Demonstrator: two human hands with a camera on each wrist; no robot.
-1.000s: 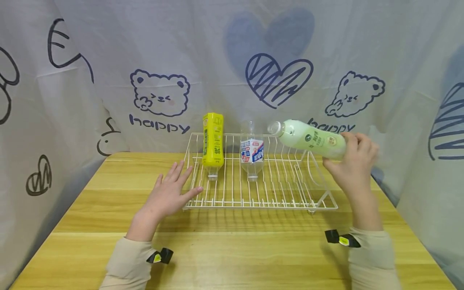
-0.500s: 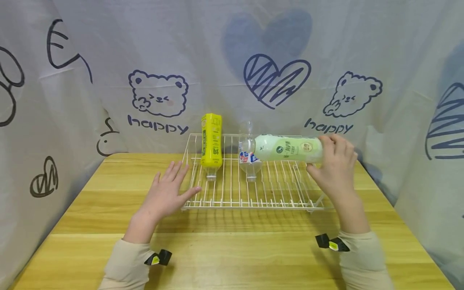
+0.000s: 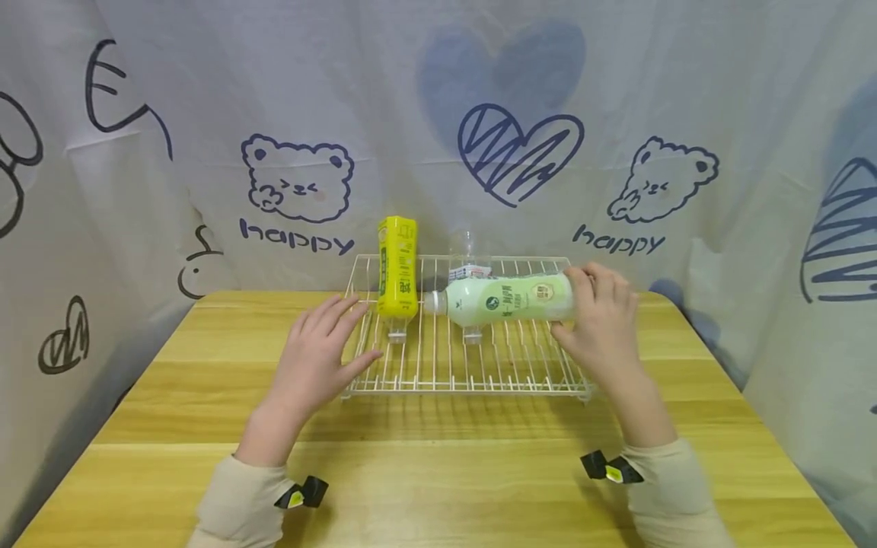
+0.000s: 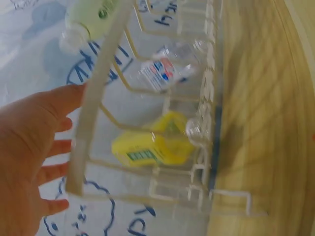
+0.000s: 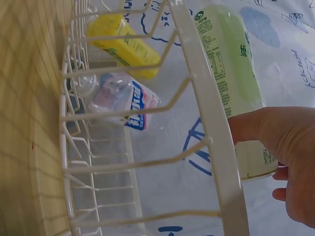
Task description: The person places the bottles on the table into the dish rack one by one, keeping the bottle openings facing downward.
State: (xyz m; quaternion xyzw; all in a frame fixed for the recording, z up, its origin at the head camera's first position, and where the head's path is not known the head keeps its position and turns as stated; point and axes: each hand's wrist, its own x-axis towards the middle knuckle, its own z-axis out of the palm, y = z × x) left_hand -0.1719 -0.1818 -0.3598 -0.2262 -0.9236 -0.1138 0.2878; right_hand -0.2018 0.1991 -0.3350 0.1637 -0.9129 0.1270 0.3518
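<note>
My right hand (image 3: 603, 323) grips a light green bottle (image 3: 510, 299) near its base. The bottle lies level above a white wire dish rack (image 3: 466, 393), its cap pointing left. Upside down in the rack, a yellow bottle (image 3: 397, 266) leans at the left. Beside it stands a clear bottle (image 3: 470, 243) with a white, blue and red label, also neck down; the green bottle partly covers it in the head view. Fingers spread, my left hand (image 3: 311, 365) is at the rack's left front corner. The left wrist view has its fingertips right at the rack's rim (image 4: 98, 93).
The rack stands on a wooden table (image 3: 438, 472) near its back edge. White curtains (image 3: 411, 91) with drawn bears and hearts hang behind and at both sides. Both sleeves carry a black wrist device (image 3: 613, 466).
The right hand has brought the green bottle left and down over the rack, turning it from tilted to level, in front of the clear bottle. The left hand has barely moved.
</note>
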